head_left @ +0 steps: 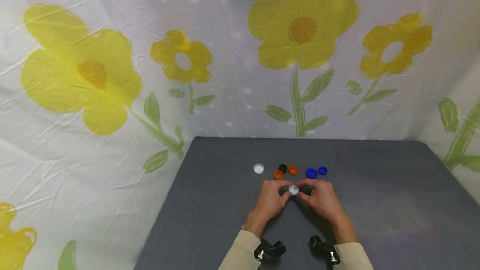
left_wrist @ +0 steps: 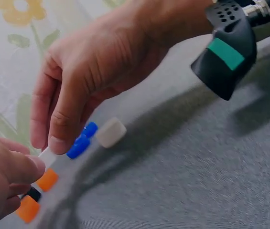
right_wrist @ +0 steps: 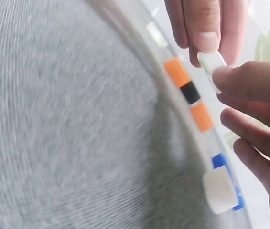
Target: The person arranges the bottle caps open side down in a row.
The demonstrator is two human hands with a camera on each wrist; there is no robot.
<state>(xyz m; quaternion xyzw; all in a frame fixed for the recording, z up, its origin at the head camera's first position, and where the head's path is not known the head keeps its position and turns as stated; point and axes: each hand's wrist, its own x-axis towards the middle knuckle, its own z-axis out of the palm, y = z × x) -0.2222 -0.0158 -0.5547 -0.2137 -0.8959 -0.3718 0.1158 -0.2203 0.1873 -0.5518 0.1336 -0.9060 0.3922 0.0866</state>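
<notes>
Above the table, both hands pinch a small white bottle cap (head_left: 293,189) between thumbs and fingers. The left hand (head_left: 271,197) has it from the left side, the right hand (head_left: 322,197) from the right. In the right wrist view the cap (right_wrist: 211,69) stands on edge, with the left thumb at its upper end and the right thumb at its lower end. Another white cap (left_wrist: 111,132) lies on the table near the right hand; in the head view that hand mostly covers it.
Beyond the hands lie a white cap (head_left: 258,169), a black cap (head_left: 283,168), orange caps (head_left: 293,170) (head_left: 278,175) and blue caps (head_left: 311,173) (head_left: 322,171). They sit on a grey table (head_left: 210,203). Behind it hangs a flowered curtain (head_left: 232,53).
</notes>
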